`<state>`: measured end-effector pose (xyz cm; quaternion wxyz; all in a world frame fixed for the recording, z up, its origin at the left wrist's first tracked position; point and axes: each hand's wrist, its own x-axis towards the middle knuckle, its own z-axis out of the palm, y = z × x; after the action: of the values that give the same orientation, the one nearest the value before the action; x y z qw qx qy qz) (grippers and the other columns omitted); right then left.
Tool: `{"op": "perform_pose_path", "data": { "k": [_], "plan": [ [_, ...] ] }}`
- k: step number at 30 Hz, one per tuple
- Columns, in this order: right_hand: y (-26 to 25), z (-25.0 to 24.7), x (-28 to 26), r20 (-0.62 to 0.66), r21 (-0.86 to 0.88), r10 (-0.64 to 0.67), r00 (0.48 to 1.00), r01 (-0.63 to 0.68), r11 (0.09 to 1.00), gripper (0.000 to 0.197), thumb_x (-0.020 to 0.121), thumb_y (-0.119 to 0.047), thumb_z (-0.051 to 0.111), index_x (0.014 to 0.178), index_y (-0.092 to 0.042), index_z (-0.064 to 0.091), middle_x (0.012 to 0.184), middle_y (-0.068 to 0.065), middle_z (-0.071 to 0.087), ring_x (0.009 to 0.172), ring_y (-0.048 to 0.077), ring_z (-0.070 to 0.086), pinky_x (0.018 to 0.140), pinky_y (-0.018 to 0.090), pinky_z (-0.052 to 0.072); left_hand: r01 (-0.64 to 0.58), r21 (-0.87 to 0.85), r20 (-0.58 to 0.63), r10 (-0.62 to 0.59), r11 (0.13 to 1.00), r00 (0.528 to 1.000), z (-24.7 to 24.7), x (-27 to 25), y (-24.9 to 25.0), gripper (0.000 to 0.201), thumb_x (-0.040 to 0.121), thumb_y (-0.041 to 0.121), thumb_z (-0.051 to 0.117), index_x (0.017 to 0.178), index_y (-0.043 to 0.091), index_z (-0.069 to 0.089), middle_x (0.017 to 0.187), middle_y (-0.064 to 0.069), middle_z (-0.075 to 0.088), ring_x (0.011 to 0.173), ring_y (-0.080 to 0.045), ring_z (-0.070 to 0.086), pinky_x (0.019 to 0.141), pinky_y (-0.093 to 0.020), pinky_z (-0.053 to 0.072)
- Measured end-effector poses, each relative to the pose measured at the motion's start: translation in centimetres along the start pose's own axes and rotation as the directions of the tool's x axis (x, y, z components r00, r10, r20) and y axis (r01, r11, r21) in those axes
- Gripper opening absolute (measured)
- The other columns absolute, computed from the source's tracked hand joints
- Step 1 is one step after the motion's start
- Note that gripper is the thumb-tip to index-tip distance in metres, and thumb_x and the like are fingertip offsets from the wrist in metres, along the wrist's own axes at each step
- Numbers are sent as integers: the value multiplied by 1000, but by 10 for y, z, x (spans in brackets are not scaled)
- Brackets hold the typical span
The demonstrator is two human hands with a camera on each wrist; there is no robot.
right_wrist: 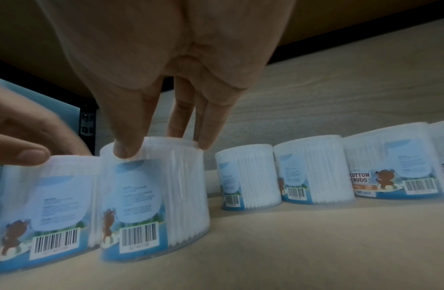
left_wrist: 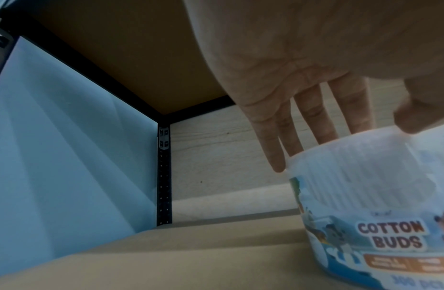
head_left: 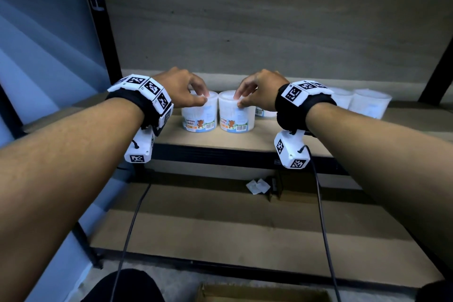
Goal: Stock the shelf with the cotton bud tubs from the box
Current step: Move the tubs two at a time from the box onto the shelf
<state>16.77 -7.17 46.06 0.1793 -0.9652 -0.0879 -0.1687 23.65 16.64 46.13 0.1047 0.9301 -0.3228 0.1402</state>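
1. Up on the middle shelf (head_left: 245, 137), standing side by side and upright: two cotton bud tubs, the left tub (head_left: 199, 115) and the right tub (head_left: 236, 115), touching or nearly so.
2. Reaching down from above onto the left tub: left hand (head_left: 180, 88), fingers (left_wrist: 275, 141) draped over the far rim of the lid, thumb (left_wrist: 419, 115) pressing the near rim, pinching the top between them.
3. Reaching down likewise onto the right tub: right hand (head_left: 259, 88), fingertips (right_wrist: 126, 151) curled over the lid's edge, gripping it from above.
4. Facing forward on both tubs: labels reading "COTTON BUDS", showing a brown bear and a barcode.
5. Standing further right on the same shelf, slightly further back, in a row: more tubs (right_wrist: 312, 172), partly hidden behind the right wrist in the head view, well clear of both hands.
6. Wrapping each wrist: black bands (head_left: 301, 105) carrying white marker blocks (head_left: 147, 86), with dark cables (head_left: 321, 216) hanging down.
7. Lying on the lower shelf (head_left: 220, 228): a small crumpled white scrap (head_left: 257, 185).
8. Showing at the bottom edge of the head view: the rim of a cardboard box (head_left: 257, 292), contents not visible.
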Motion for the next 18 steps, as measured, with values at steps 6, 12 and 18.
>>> {"op": "perform_pose_path", "data": {
  "k": [6, 12, 18],
  "plan": [
    [3, 7, 19, 1, -31, 1, 1000, -1, 1000, 21, 75, -29, 81, 96, -27, 77, 95, -6, 70, 94, 11, 63, 79, 18, 41, 16, -2, -2, -16, 1000, 1000, 7, 16, -10, 19, 85, 41, 66, 102, 36, 72, 104, 16, 71, 89, -11, 65, 90, -34, 53],
    [8, 13, 37, -9, -26, 28, 1000, -28, 999, 19, 73, -30, 82, 92, -29, 77, 91, -9, 69, 92, 11, 64, 80, 20, 47, 22, -9, -2, -22, 1000, 1000, 12, 33, -20, 17, 84, 41, 67, 100, 38, 71, 105, 15, 71, 87, -12, 66, 91, -36, 54],
    [14, 16, 54, 7, -30, 25, 1000, -25, 999, 18, 74, -30, 82, 91, -29, 76, 92, -11, 66, 92, 11, 64, 80, 20, 48, 8, 10, 3, -8, 1000, 1000, 15, 47, -25, 21, 85, 38, 67, 105, 35, 71, 107, 11, 71, 88, -13, 66, 90, -31, 52]
  ]
}}
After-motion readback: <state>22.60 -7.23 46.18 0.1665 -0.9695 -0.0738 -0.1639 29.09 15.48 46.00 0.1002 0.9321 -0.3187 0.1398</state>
